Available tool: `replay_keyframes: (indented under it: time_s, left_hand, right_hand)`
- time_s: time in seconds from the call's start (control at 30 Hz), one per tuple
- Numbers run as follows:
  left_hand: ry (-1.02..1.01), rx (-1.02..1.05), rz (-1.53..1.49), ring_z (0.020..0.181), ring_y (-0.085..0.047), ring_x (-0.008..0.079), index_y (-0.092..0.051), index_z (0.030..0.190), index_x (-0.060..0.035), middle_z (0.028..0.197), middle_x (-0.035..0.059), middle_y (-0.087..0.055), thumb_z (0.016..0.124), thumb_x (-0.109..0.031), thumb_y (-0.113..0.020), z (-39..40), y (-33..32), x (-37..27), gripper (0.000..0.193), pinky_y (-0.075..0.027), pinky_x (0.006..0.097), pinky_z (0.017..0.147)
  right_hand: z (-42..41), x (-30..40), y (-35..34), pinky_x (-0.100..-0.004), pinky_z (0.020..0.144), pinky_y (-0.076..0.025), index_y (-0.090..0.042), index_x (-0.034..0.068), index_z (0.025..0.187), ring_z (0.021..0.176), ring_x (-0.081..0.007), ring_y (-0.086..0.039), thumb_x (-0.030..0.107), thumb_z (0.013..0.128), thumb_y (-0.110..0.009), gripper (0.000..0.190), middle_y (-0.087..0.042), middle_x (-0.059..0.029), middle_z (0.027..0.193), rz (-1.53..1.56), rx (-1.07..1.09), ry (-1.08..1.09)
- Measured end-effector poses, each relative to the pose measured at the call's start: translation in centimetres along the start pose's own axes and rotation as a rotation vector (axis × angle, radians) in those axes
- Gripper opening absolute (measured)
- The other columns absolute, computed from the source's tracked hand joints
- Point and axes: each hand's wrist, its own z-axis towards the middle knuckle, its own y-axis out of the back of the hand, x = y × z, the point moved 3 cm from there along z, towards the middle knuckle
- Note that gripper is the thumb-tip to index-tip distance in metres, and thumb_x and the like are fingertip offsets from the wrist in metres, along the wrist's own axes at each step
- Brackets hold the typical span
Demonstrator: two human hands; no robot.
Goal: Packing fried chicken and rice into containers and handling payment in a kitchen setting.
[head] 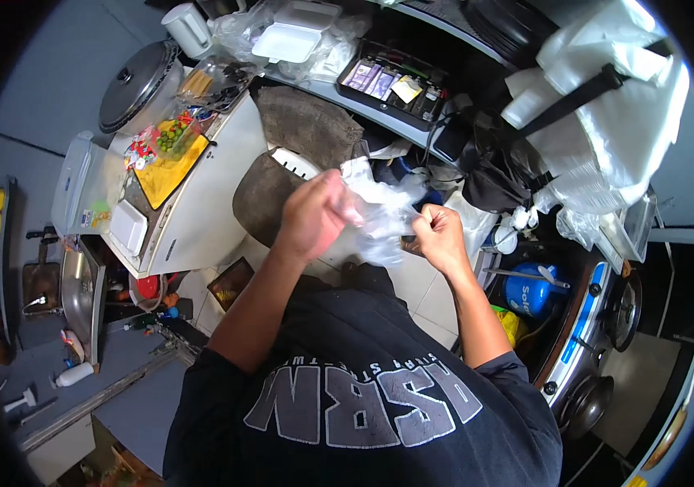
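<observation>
A thin translucent plastic bag [383, 207], blurred by motion, hangs between my two hands in front of my chest. My left hand [319, 213] is at the bag's left side, its fingers blurred; whether they grip the plastic cannot be told. On the other side my right hand [440, 234] is closed in a fist on the bag's edge. Beyond the bag stands a chair [270, 198] with a dark cover on its seat and back.
A cash box [377, 106] with banknotes lies on the shelf ahead. Left, a white chest [213, 189] bears a yellow cloth [167, 182], green citrus fruits [170, 135] and a foam tray [129, 227]. Plastic bags [602, 134] hang at right above a gas stove [578, 322] and blue gas cylinder [526, 292].
</observation>
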Motion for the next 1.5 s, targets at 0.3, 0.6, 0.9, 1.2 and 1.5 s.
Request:
replay_keyframes:
  time_s: [0.3, 0.6, 0.9, 1.2, 1.5]
  left_hand:
    - [-0.246, -0.030, 1.016, 0.055, -0.048, 0.0155, -0.049, 0.084, -0.0110, 0.068, 0.0003, -0.054, 0.095, -0.014, -0.058, -5.0, 4.8, -8.8, 0.015, -0.039, 0.0312, 0.053]
    - [-0.095, -0.906, 1.969, 0.069, -0.062, 0.0434, -0.054, 0.090, -0.0066, 0.074, 0.0162, -0.066, 0.076, -0.014, -0.063, -21.1, 20.3, -23.3, 0.018, -0.046, 0.0509, 0.059]
    - [-0.241, -1.139, 1.406, 0.064, -0.055, 0.0270, -0.056, 0.091, -0.0040, 0.075, 0.0103, -0.060, 0.082, -0.008, -0.063, -38.9, 31.1, -30.4, 0.012, -0.046, 0.0392, 0.063]
    - [-0.140, -1.257, 1.122, 0.060, -0.039, 0.0163, -0.055, 0.077, -0.0011, 0.065, 0.0054, -0.050, 0.094, -0.017, -0.061, -45.0, 36.0, -34.5, 0.024, -0.039, 0.0341, 0.056]
    - [0.010, -1.377, 1.466, 0.058, -0.042, 0.0241, -0.056, 0.075, 0.0045, 0.064, 0.0110, -0.052, 0.094, -0.030, -0.060, -40.6, 32.7, -44.3, 0.040, -0.040, 0.0426, 0.059]
  right_hand:
    - [1.9, 7.7, -12.6, -0.0395, 0.063, -0.048, -0.067, 0.000, 0.096, 0.062, -0.0298, -0.055, 0.011, 0.079, -0.062, 0.020, -0.065, -0.0144, 0.074, -0.498, -0.323, 0.880]
    - [9.2, 3.7, -32.7, -0.0383, 0.074, -0.050, -0.055, 0.004, 0.132, 0.078, -0.0308, -0.060, 0.022, 0.085, -0.070, 0.052, -0.068, -0.0163, 0.099, -0.728, 0.977, 0.233]
    - [14.3, 9.5, -62.6, -0.0290, 0.078, -0.051, -0.050, -0.002, 0.131, 0.091, -0.0190, -0.062, 0.032, 0.096, -0.071, 0.053, -0.064, -0.0137, 0.103, -0.126, 0.806, 0.130]
    - [18.0, 6.8, -76.9, -0.0358, 0.077, -0.055, -0.049, -0.012, 0.131, 0.084, -0.0282, -0.066, 0.044, 0.072, -0.088, 0.090, -0.065, -0.0189, 0.103, -0.466, 0.707, 0.235]
    - [15.4, 6.4, -73.7, -0.0385, 0.094, -0.050, -0.053, -0.007, 0.128, 0.100, -0.0278, -0.065, 0.017, 0.083, -0.078, 0.057, -0.063, -0.0196, 0.117, 0.287, 1.156, -0.436]
